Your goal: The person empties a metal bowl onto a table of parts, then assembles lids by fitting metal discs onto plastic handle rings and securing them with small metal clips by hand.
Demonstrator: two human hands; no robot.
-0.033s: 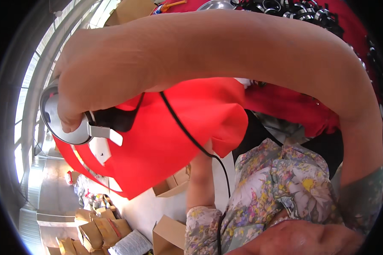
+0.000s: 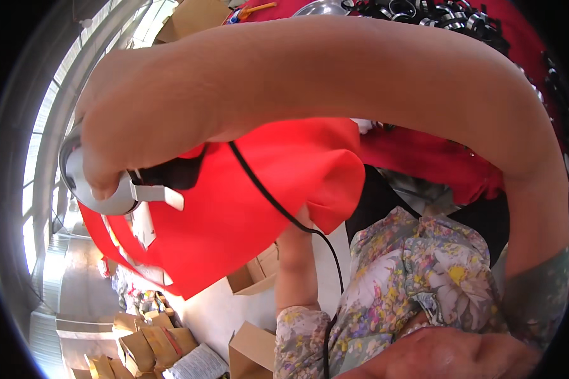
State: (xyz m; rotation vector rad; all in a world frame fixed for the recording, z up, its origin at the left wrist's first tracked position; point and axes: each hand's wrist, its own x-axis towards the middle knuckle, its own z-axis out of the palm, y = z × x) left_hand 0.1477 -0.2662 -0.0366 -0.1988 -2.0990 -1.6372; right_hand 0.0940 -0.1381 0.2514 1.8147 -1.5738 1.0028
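Watching remotely, I see the right hand (image 2: pixel 117 129) closed around a grey, round-headed handheld tool (image 2: pixel 124 197), a digit pressing its casing, apparently for control. Right of that grip, red fabric (image 2: pixel 234 234) spreads, seemingly propped by the left forearm (image 2: pixel 297 271); the left hand is hidden, its grip untellable. A black cord (image 2: pixel 276 206) crosses over. Windows (image 2: pixel 40 139) stand left of the grip, cartons (image 2: pixel 136 354) below, a red-draped table (image 2: pixel 284 9) rightward.
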